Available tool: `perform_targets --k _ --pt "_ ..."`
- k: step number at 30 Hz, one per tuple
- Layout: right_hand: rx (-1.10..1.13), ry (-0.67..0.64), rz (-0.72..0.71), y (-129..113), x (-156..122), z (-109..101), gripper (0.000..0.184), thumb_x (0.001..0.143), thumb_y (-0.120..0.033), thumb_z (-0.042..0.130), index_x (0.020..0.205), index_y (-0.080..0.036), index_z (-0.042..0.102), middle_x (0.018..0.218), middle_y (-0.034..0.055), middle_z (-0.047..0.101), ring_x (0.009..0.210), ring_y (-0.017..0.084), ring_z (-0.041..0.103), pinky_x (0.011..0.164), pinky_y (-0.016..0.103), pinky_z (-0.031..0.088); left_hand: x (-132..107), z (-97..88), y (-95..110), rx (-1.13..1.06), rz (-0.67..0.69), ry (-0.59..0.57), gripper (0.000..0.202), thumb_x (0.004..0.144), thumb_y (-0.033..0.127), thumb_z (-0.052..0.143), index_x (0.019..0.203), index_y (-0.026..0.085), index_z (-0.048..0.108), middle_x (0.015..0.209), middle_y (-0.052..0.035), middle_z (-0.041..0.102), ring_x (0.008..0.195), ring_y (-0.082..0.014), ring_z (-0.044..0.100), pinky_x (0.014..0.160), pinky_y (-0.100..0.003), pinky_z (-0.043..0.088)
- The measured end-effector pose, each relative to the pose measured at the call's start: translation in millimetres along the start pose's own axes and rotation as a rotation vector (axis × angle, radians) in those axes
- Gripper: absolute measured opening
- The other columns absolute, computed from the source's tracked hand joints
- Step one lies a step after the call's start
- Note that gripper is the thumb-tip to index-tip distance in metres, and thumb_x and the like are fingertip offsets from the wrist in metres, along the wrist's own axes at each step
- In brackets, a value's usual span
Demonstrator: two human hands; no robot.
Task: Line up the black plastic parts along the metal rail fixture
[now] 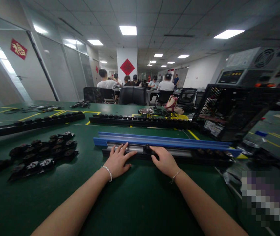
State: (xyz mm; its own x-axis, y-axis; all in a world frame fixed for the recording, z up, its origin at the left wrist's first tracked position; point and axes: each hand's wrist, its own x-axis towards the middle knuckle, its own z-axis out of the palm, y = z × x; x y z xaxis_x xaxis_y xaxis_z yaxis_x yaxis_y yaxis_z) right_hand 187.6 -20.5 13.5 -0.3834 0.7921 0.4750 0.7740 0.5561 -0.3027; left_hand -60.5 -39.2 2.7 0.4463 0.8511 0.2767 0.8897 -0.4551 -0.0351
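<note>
A long black rail (pixel 135 148) with a silvery inner channel lies across the green table in front of me. My left hand (pixel 117 160) rests on its left half, fingers spread over the channel and thumb apart. Near the middle of the channel sits a small black module (pixel 147 149). My right hand (pixel 163 160) has its fingertips on the module's right side, thumb low by the rail's front edge; the other fingers are partly hidden. Further right, several similar dark modules (pixel 205 152) sit in the channel. A blue rail (pixel 154 139) lies just behind the black one.
Several loose black modules (pixel 43 149) lie at left. Two more black rails, one at left (pixel 35 123) and one behind (pixel 140 121), hold parts. A metal bowl (pixel 146 111) and an open computer case (pixel 235 108) stand further back. Clear plastic bags (pixel 238 170) lie at right. People sit beyond.
</note>
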Motion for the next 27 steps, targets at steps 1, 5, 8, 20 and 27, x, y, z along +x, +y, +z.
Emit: perform_targets --k 1,5,8,20,27 --pt "-0.002 -0.006 -0.001 -0.3 0.0 0.3 0.041 0.080 -0.023 0.046 0.118 -0.014 0.056 0.117 0.0082 0.060 0.110 0.021 0.051 0.099 0.040 0.039 0.0 0.0 -0.1 0.001 0.001 0.000 0.065 0.075 0.039 0.058 0.134 0.044 0.029 0.149 -0.0074 0.018 0.131 -0.0330 0.025 0.102 -0.057 0.017" --pt "-0.015 -0.027 -0.015 -2.9 0.5 1.1 0.043 0.080 -0.023 0.045 0.121 -0.013 0.054 0.119 0.0082 0.059 0.112 0.021 0.050 0.100 0.040 0.038 0.4 -0.3 -0.4 0.003 -0.001 -0.009 0.065 0.076 0.040 0.057 0.134 0.044 0.028 0.149 -0.0081 0.018 0.131 -0.0334 0.026 0.102 -0.057 0.017" --pt "-0.027 -0.041 -0.023 -5.1 0.8 1.3 0.044 0.080 -0.023 0.044 0.122 -0.013 0.052 0.120 0.0083 0.058 0.112 0.021 0.049 0.100 0.040 0.038 0.8 -1.4 0.4 0.005 -0.009 -0.021 0.066 0.076 0.040 0.057 0.134 0.045 0.027 0.149 -0.0085 0.018 0.130 -0.0337 0.026 0.102 -0.057 0.018" --pt "-0.056 -0.091 -0.033 -8.3 0.9 4.1 0.050 0.080 -0.022 0.043 0.128 -0.011 0.047 0.125 0.0084 0.054 0.115 0.021 0.046 0.102 0.040 0.036 1.4 -4.4 1.8 0.001 -0.029 -0.061 0.068 0.075 0.040 0.057 0.135 0.045 0.025 0.151 -0.0064 0.011 0.130 -0.0347 0.027 0.102 -0.056 0.019" --pt "-0.060 -0.087 -0.067 -7.6 1.5 8.1 0.050 0.080 -0.022 0.043 0.129 -0.011 0.046 0.126 0.0089 0.054 0.115 0.021 0.046 0.102 0.040 0.036 2.0 -6.2 4.3 0.000 -0.034 -0.058 0.068 0.075 0.038 0.058 0.134 0.045 0.027 0.151 -0.0055 0.012 0.129 -0.0341 0.028 0.101 -0.055 0.020"
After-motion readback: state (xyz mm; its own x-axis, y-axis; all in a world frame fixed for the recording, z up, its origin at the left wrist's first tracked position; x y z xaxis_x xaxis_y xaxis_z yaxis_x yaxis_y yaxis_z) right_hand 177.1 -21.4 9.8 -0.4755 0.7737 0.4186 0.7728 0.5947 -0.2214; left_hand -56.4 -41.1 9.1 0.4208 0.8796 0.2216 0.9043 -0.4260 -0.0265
